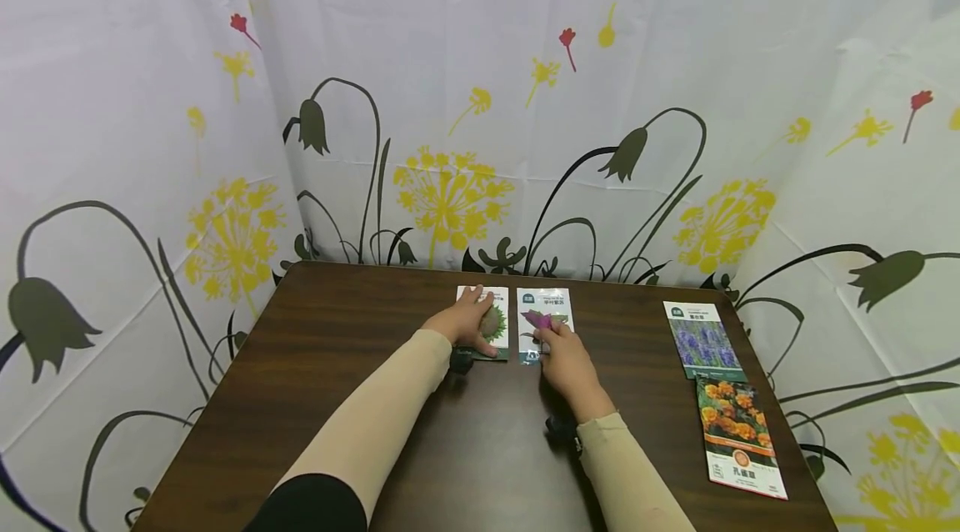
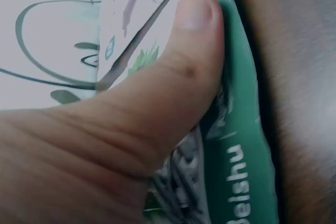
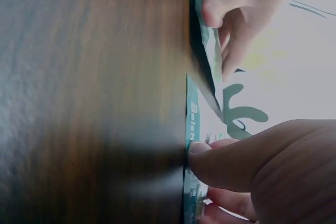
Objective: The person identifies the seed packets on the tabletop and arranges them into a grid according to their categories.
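Observation:
Two seed packets lie side by side near the table's far edge. My left hand (image 1: pixel 468 323) rests spread over the left one, a white packet (image 1: pixel 501 296) with a spiky green plant picture. Its thumb (image 2: pixel 194 40) lies across the packet's green bottom band. On the right packet (image 1: pixel 543 299), with a purple plant picture, my right hand (image 1: pixel 570 365) rests over the lower right part. The right thumb (image 3: pixel 226 166) touches that packet's face near the green edge, its fingers bent beside it. Parts of both packets are hidden under the hands.
Along the table's right side lie a seed packet with purple-blue flower spikes (image 1: pixel 703 340) and one with orange flowers (image 1: pixel 738 428), their ends meeting. The brown wooden table (image 1: pixel 337 332) ends at a flower-printed curtain (image 1: pixel 450 98) behind and at both sides.

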Tool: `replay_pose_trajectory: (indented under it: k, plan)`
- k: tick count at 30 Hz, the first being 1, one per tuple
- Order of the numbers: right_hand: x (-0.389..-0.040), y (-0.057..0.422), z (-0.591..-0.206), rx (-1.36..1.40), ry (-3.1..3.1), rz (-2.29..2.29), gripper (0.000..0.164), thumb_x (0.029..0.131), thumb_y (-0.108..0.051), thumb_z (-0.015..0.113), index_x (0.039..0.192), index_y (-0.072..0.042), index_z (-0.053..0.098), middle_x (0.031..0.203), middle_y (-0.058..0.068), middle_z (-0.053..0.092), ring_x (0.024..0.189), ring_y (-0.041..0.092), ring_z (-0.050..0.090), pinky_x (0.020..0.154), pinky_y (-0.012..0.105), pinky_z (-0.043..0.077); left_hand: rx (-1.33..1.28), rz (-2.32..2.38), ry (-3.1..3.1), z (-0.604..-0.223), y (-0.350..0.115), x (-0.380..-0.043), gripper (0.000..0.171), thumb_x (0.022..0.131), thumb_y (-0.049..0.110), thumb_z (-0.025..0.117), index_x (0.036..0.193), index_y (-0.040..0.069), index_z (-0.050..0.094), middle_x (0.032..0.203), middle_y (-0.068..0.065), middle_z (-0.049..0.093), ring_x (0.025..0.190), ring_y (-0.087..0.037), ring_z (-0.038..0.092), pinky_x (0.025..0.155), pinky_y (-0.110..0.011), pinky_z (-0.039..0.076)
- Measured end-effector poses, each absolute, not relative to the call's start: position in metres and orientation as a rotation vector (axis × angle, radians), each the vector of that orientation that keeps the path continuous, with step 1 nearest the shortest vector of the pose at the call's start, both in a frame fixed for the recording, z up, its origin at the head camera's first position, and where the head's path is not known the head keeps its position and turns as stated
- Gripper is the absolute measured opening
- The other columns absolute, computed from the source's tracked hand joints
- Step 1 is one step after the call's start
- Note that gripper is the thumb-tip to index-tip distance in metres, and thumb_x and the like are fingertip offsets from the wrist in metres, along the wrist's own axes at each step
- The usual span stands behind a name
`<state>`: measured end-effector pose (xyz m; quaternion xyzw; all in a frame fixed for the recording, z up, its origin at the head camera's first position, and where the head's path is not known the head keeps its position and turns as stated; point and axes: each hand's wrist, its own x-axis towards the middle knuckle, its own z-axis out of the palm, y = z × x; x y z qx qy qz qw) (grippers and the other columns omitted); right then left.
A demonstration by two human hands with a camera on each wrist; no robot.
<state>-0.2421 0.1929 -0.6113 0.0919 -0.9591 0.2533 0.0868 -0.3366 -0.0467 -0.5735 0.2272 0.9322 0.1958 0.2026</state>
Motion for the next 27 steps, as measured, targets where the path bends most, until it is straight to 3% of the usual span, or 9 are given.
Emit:
replay_pose_trajectory:
  k: [8,19,27]
  plan:
    - [-0.243,0.200,-0.608,0.265,-2.892,0.733,0.036,0.085,-0.002,0.088,0.119,-0.011,0.081,0.132,0.020,0.068,0.121,0.045,0.067,0.101,0.059,0.058,0.639,0.568,2.624,-0.582,-0.047,-0.334,0.128,0.079,0.045,0.099,0.174,0.007,0.023,0.183,-0.024,0.007,0.171,-0.046,0.004,0.136,-0.059,0.023]
    - [-0.237,0.208,-0.604,0.301,-2.925,0.796,0.036,0.085,-0.004,0.089,0.119,-0.016,0.083,0.127,0.015,0.070,0.123,0.041,0.065,0.106,0.058,0.056,0.667,0.532,2.613,-0.583,-0.047,-0.337,0.130,0.081,0.048,0.097,0.175,0.004,0.018,0.183,-0.027,0.002,0.170,-0.049,-0.001,0.137,-0.059,0.017]
    - [-0.227,0.213,-0.614,0.365,-2.882,0.931,0.039,0.087,-0.005,0.089,0.124,-0.014,0.082,0.139,0.019,0.068,0.132,0.044,0.063,0.113,0.059,0.052,0.664,0.516,2.601,-0.581,-0.047,-0.338,0.129,0.082,0.047,0.096,0.175,0.003,0.017,0.182,-0.028,0.001,0.170,-0.049,-0.002,0.137,-0.060,0.016]
